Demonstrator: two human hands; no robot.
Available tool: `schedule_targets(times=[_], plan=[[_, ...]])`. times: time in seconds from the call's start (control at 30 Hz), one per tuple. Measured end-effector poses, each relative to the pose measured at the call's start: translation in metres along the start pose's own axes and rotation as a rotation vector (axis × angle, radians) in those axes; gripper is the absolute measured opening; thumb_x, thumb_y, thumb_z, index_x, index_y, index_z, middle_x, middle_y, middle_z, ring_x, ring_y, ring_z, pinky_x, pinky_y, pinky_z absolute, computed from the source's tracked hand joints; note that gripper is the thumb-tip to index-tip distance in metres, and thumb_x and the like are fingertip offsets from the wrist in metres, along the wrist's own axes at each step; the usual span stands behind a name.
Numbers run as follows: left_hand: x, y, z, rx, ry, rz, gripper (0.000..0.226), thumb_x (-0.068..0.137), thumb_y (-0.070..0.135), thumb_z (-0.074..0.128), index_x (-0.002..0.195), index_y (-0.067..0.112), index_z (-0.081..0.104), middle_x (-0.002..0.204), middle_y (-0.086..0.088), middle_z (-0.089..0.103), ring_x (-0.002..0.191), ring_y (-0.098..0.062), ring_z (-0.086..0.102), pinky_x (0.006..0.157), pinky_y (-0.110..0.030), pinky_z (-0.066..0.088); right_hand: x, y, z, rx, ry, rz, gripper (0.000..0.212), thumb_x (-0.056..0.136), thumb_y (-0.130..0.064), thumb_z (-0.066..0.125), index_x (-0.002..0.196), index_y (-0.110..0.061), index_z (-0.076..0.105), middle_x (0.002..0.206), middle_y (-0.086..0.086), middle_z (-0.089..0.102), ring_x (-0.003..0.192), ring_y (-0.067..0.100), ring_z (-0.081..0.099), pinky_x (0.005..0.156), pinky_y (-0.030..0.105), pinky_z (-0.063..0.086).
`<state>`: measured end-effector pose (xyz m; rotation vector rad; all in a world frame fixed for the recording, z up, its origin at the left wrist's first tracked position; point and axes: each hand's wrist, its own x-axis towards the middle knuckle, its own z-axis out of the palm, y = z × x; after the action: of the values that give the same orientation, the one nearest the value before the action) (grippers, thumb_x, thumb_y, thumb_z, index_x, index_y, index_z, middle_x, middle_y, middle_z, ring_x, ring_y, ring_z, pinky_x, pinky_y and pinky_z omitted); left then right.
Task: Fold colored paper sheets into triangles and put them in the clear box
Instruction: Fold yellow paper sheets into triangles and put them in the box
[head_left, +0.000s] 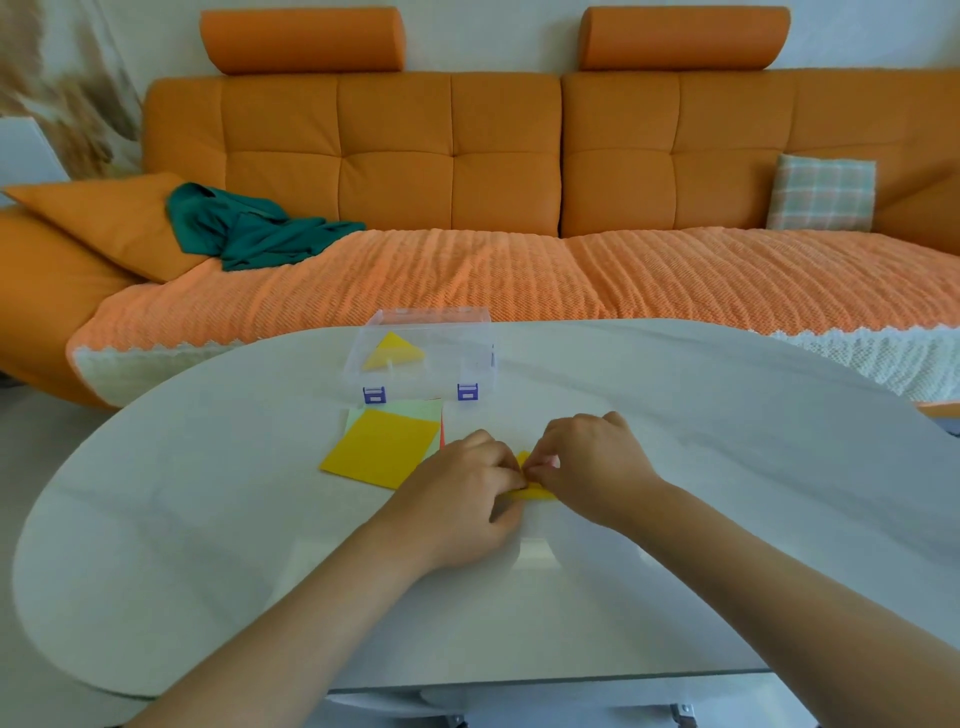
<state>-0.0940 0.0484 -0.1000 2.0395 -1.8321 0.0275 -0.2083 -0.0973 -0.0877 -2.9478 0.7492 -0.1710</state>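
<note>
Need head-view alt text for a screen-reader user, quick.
The left hand and right hand pinch a small yellow paper piece on the white table, folding it. Left of them lies a stack of paper sheets, yellow on top; beyond it stands the clear box holding one yellow triangle.

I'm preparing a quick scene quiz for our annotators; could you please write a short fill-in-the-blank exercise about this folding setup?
1. The clear box holds one folded triangle, coloured ___.
2. The box's two latches are ___.
3. The left hand and right hand both pinch a small yellow paper; the paper stack lies on the ___ hand's side.
Missing words: yellow; purple; left.
</note>
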Motion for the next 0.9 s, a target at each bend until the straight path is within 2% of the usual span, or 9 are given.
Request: schedule_targets(times=[0.07,0.13,0.33,0.5,0.6,0.67,0.77,0.9], plan=[[-0.003,0.002,0.001,0.027,0.015,0.016,0.033,0.086,0.033,0.049,0.101,0.026,0.078,0.096,0.008,0.064,0.099,-0.012,0.051,0.07,-0.033,0.052,0.001,-0.001,0.001,0.011,-0.004,0.016,0.035,0.092,-0.028,0.04,0.082,-0.023,0.073,0.096,-0.007,0.067,0.086,0.017,0.057,0.087,0.036,0.038],[-0.006,0.004,0.003,0.022,0.021,0.01,0.032,0.086,0.032,0.049,0.096,0.024,0.078,0.093,0.008,0.064,0.097,-0.01,0.052,0.066,-0.033,0.052,0.001,-0.001,0.001,0.024,-0.012,0.033,0.034,0.09,-0.027,0.039,0.081,-0.023,0.072,0.098,-0.007,0.068,0.086,0.017,0.058,0.087,0.036,0.037],[-0.017,0.011,0.007,0.073,-0.003,-0.005,0.034,0.085,0.036,0.044,0.088,0.021,0.075,0.091,0.008,0.064,0.09,-0.008,0.047,0.069,-0.033,0.049,-0.005,-0.002,-0.002,0.075,0.009,0.03,0.026,0.093,-0.03,0.049,0.088,-0.03,0.074,0.105,-0.013,0.069,0.094,0.015,0.059,0.089,0.035,0.036],[-0.029,0.02,0.008,0.02,-0.019,-0.033,0.052,0.084,0.041,0.034,0.111,0.014,0.071,0.11,0.003,0.062,0.109,-0.011,0.049,0.083,-0.035,0.053,-0.01,-0.002,0.006,-0.031,0.115,-0.047,0.025,0.093,-0.028,0.051,0.085,-0.029,0.074,0.094,-0.009,0.067,0.088,0.019,0.053,0.081,0.035,0.037],[-0.03,0.024,0.008,0.009,-0.036,-0.035,0.058,0.082,0.04,0.03,0.119,0.014,0.067,0.119,0.003,0.059,0.116,-0.011,0.048,0.088,-0.035,0.052,-0.017,-0.002,0.014,-0.223,0.219,-0.149,0.012,0.081,-0.023,0.071,0.073,-0.032,0.072,0.077,-0.01,0.061,0.074,0.019,0.05,0.067,0.034,0.04],[-0.03,0.024,0.007,-0.005,-0.027,-0.047,0.061,0.081,0.039,0.03,0.123,0.014,0.065,0.123,0.003,0.059,0.119,-0.01,0.047,0.091,-0.036,0.052,-0.023,-0.001,0.017,-0.227,0.248,-0.225,0.017,0.073,-0.019,0.077,0.066,-0.033,0.07,0.072,-0.011,0.057,0.069,0.018,0.048,0.062,0.033,0.04],[-0.031,0.025,0.007,-0.018,-0.016,-0.058,0.054,0.083,0.036,0.033,0.121,0.014,0.064,0.119,0.003,0.059,0.115,-0.01,0.048,0.09,-0.037,0.052,-0.039,0.002,0.018,-0.245,0.267,-0.33,0.019,0.084,-0.024,0.059,0.073,-0.033,0.073,0.077,-0.01,0.061,0.072,0.019,0.051,0.066,0.035,0.041],[-0.03,0.022,0.009,0.005,-0.024,-0.056,0.049,0.087,0.04,0.033,0.116,0.016,0.064,0.108,0.003,0.058,0.107,-0.012,0.049,0.086,-0.037,0.051,-0.056,0.005,0.017,-0.164,0.284,-0.356,0.032,0.085,-0.032,0.044,0.089,-0.028,0.076,0.092,-0.006,0.067,0.077,0.022,0.057,0.073,0.036,0.045]])
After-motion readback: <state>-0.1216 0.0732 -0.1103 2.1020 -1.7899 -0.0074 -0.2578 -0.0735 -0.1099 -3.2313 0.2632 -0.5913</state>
